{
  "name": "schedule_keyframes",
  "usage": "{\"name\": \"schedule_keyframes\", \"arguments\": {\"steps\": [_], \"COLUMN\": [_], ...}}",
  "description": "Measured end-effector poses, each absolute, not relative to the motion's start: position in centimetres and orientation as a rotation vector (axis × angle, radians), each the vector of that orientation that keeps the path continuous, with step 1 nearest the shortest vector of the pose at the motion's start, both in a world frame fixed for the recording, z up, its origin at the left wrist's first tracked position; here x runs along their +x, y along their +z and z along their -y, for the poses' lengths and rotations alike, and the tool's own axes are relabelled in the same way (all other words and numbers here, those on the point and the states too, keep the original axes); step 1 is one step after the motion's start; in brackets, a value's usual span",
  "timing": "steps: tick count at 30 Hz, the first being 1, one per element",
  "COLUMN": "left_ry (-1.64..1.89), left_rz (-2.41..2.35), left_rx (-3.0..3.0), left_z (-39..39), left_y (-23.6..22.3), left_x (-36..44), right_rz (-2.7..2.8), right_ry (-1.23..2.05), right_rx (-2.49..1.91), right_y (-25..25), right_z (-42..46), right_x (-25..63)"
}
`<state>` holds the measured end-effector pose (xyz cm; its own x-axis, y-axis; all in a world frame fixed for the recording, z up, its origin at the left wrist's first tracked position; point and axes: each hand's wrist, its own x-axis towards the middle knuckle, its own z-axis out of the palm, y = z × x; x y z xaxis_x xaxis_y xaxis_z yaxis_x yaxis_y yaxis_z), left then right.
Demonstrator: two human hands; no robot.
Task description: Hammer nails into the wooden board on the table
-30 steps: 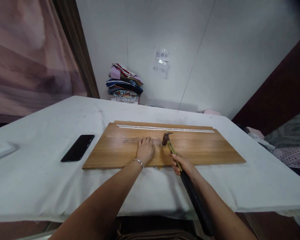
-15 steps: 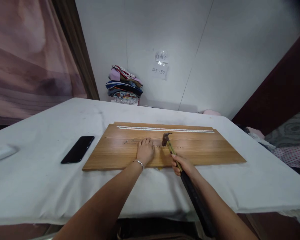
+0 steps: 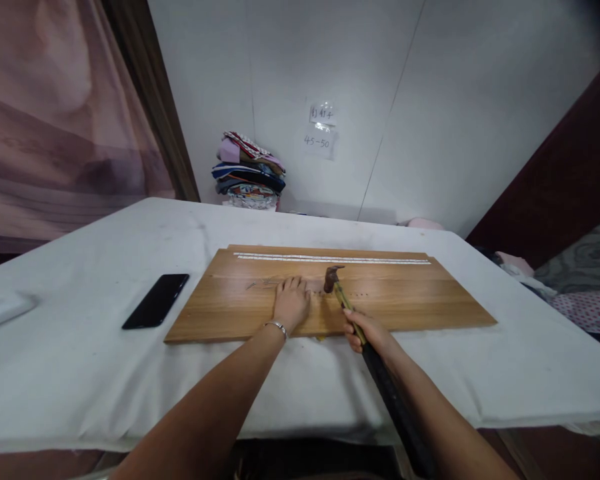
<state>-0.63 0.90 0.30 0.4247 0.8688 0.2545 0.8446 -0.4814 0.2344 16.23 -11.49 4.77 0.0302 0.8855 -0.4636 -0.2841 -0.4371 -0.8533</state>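
Note:
A wooden board [image 3: 405,300] lies flat in front of me. My left hand [image 3: 291,305] rests palm down on it, fingers stretched forward and holding nothing that I can see. Beside those fingertips, to the left, several loose nails [image 3: 265,283] are scattered. My right hand [image 3: 363,331] grips a claw hammer [image 3: 341,293] by its handle, close to the board's near edge. The rusty head hangs over the middle of the board, just right of my left hand. A row of small dark nail heads [image 3: 360,295] runs to the right of the hammer head.
Two white strips [image 3: 330,259] run along the board's far side. A black phone [image 3: 156,301] lies left of the board on the white-covered table [image 3: 130,240]. Folded cloths [image 3: 250,170] are stacked at the back wall, and a white object [image 3: 3,310] sits far left.

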Motion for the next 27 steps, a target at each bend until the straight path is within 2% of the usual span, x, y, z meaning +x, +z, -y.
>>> {"name": "schedule_keyframes", "arguments": {"steps": [27], "left_ry": [0.536], "left_rz": [-1.565], "left_rx": [2.554], "left_z": [-0.79], "left_y": [0.72], "left_x": [-0.71], "right_rz": [0.668], "right_ry": [1.555], "right_rx": [-1.340], "right_y": [4.74], "right_z": [11.54], "right_x": [16.45]}}
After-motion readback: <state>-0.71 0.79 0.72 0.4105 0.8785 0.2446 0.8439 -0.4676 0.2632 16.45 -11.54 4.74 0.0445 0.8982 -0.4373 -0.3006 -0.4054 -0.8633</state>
